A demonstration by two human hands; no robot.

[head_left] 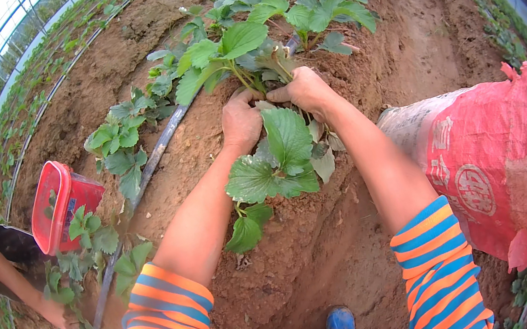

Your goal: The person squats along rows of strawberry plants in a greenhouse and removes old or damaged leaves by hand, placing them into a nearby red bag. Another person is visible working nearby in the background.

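A strawberry plant (244, 43) with broad green leaves grows on the soil ridge in front of me. At its base my left hand (242, 121) has its fingers in among the stems; what they grip is hidden. My right hand (306, 93) pinches stems with dry, withered leaves on the plant's right side, its thumb near the left hand's fingers. Below both hands hangs a cluster of large green strawberry leaves (286, 145), with paler, wilted leaves (324, 162) beside it.
A black drip hose (158, 152) runs along the ridge. A red plastic container (68, 205) lies tilted at left, near a co-worker's hands (59, 313) among leaves. At right stands a red and white woven sack (497, 169). My blue boot (340, 325) is in the furrow.
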